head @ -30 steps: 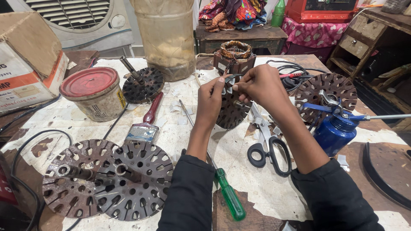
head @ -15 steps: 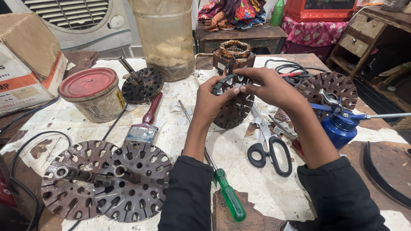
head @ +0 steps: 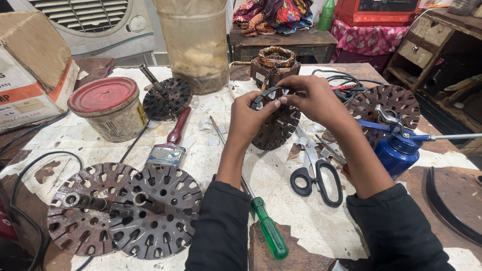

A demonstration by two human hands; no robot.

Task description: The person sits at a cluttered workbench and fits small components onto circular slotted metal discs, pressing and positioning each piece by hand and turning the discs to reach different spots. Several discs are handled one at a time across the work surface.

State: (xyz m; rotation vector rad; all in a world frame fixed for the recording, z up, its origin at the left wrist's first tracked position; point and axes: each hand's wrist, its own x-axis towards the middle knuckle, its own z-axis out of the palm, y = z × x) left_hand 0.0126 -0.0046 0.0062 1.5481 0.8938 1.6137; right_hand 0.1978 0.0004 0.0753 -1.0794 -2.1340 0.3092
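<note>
Two hands raised over the middle of the desk [head: 321, 221]: left hand [head: 248, 118] and right hand [head: 314, 98], fingers [head: 273, 104] of both pinched on one dark curved strip [head: 262, 94], held just above a slotted rotor disc [head: 276, 125] lying under the hands. Five such discs counted in all: that one, one with a shaft [head: 166, 98] behind the tin, one at far right [head: 389, 103], and two overlapping rusty ones [head: 125, 211] at lower left.

One red-lidded tin [head: 108, 108], one paintbrush [head: 170, 143] with a reddish handle, one green-handled screwdriver [head: 266, 228] passing under the left forearm, one pair of black-handled scissors [head: 316, 170] just beside the right wrist, one blue oil can [head: 396, 150] with a long spout. One copper-wound coil block [head: 275, 62] directly behind the hands, one cloudy plastic jar [head: 197, 45] beside it, one cardboard box [head: 30, 75] at the left edge.

Centre of the held-over disc covered by both hands. Strip's far end hidden behind the right fingers; hard to tell whether touching the disc. Box and black cable [head: 30, 170] cut off by the frame.
</note>
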